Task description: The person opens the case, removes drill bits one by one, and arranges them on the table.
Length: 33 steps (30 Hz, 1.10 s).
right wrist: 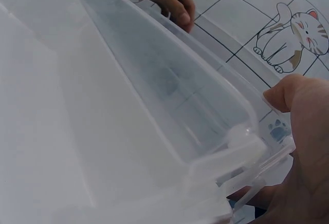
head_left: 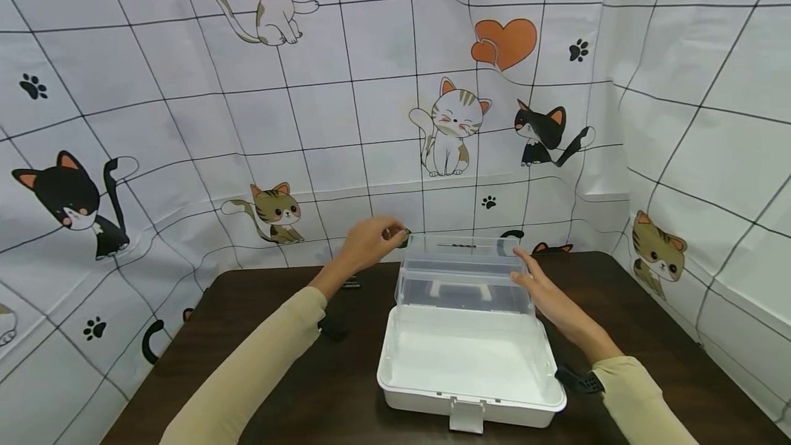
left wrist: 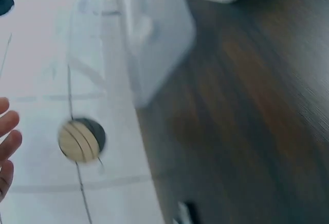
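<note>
A white storage box stands with its clear plastic lid raised at the back. My right hand grips the lid's right side; in the right wrist view, the thumb is at the lid's edge and the other fingers are below it. My left hand is beside the lid's far left corner, its fingers bent. At the left wrist view's edge, the left fingers show apart with nothing between them. A white latch hangs from the box's front.
A small silver-and-black item lies on the dark wooden table, left of the box. Behind hangs a white wall sheet printed with cats and grid lines. A thin dark mark shows at the lid's upper part.
</note>
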Available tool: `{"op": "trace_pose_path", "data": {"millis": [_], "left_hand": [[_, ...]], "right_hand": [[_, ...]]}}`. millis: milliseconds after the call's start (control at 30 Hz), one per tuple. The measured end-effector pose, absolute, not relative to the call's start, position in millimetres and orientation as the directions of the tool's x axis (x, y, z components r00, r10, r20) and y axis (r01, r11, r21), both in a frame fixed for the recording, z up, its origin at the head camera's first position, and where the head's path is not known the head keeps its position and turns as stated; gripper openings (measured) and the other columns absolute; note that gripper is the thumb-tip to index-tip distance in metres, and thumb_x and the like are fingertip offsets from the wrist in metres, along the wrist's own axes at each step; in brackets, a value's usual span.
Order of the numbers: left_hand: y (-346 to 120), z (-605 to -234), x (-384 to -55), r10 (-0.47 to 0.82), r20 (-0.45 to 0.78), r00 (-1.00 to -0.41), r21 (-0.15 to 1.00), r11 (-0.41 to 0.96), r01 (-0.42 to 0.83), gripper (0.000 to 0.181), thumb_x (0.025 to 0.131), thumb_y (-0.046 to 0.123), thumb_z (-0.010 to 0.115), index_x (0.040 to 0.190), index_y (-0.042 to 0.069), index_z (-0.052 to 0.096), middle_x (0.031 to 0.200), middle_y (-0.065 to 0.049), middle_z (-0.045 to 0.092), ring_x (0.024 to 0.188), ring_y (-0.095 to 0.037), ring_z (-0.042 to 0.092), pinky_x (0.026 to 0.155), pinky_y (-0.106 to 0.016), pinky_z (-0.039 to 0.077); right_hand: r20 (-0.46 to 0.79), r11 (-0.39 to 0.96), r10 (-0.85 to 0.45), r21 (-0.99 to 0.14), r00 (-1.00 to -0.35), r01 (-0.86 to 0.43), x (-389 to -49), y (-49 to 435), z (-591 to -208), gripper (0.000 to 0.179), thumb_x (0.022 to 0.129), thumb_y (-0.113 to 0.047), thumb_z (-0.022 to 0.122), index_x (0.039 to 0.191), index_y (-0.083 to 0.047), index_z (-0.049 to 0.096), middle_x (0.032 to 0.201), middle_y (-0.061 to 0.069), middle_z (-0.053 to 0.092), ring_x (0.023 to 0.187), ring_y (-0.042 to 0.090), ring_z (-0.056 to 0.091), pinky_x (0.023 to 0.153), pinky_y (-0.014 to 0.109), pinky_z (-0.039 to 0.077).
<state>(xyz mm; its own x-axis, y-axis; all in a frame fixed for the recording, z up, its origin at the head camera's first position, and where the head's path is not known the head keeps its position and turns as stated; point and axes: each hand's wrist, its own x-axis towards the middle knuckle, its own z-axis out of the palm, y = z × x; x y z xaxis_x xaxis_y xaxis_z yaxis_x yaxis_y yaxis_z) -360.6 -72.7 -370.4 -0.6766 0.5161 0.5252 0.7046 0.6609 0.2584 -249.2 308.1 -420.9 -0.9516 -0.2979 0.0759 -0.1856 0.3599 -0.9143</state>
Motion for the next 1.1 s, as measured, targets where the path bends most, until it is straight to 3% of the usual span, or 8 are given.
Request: {"op": "trace_pose_path", "data": {"millis": [233, 367, 667, 900, 1100], "left_hand": [[-25.5, -351.8, -369.7, 0.697, 0.31, -0.647, 0.185, 0.623, 0.76, 0.027, 0.107, 0.029, 0.057, 0.125, 0.016, 0.073, 0.118, 0.003, 0.071, 0.102, -0.016, 0.066, 0.083, -0.033, 0.052], [-14.3, -353.4, -374.0, 0.742, 0.252, -0.621, 0.177, 0.596, 0.784, 0.027, 0.107, 0.023, 0.056, 0.127, 0.015, 0.072, 0.121, 0.002, 0.071, 0.102, -0.015, 0.066, 0.081, -0.03, 0.053], [-7.4, -353.1, -374.4, 0.71, 0.182, -0.681, 0.3, 0.619, 0.726, 0.029, 0.108, 0.016, 0.053, 0.132, 0.012, 0.069, 0.118, -0.003, 0.072, 0.066, -0.01, 0.056, 0.065, -0.027, 0.046], [3.3, -352.0, -372.5, 0.719, 0.194, -0.668, 0.294, 0.606, 0.739, 0.026, 0.106, 0.006, 0.055, 0.127, 0.006, 0.071, 0.115, -0.008, 0.072, 0.092, -0.014, 0.067, 0.07, -0.026, 0.051], [11.0, -353.8, -370.8, 0.728, 0.142, -0.671, 0.261, 0.627, 0.734, 0.028, 0.106, 0.001, 0.051, 0.122, 0.002, 0.074, 0.118, -0.011, 0.072, 0.091, -0.018, 0.068, 0.068, -0.025, 0.047]], "right_hand": [[0.075, 0.356, -0.301, -0.916, -0.951, -0.185, -251.2, 308.6, -419.9, 0.069, 0.11, -0.048, 0.04, 0.164, -0.033, 0.0, 0.167, 0.011, -0.014, 0.149, 0.051, -0.002, 0.102, 0.082, 0.01], [0.07, 0.356, -0.301, -0.917, -0.951, -0.18, -252.5, 306.1, -417.5, 0.069, 0.11, -0.048, 0.04, 0.164, -0.034, 0.0, 0.168, 0.01, -0.014, 0.149, 0.05, -0.001, 0.102, 0.082, 0.01], [0.066, 0.366, -0.297, -0.914, -0.953, -0.178, -256.9, 303.4, -414.8, 0.067, 0.111, -0.046, 0.038, 0.164, -0.033, 0.0, 0.168, 0.011, -0.012, 0.149, 0.049, 0.0, 0.104, 0.08, 0.011], [0.064, 0.366, -0.288, -0.915, -0.956, -0.171, -256.0, 307.4, -417.1, 0.067, 0.111, -0.045, 0.039, 0.164, -0.033, 0.0, 0.168, 0.012, -0.012, 0.15, 0.049, 0.0, 0.105, 0.08, 0.01], [0.057, 0.368, -0.287, -0.915, -0.956, -0.166, -254.6, 310.0, -420.6, 0.068, 0.11, -0.046, 0.039, 0.164, -0.033, 0.0, 0.167, 0.012, -0.013, 0.149, 0.049, 0.001, 0.105, 0.079, 0.01]]}}
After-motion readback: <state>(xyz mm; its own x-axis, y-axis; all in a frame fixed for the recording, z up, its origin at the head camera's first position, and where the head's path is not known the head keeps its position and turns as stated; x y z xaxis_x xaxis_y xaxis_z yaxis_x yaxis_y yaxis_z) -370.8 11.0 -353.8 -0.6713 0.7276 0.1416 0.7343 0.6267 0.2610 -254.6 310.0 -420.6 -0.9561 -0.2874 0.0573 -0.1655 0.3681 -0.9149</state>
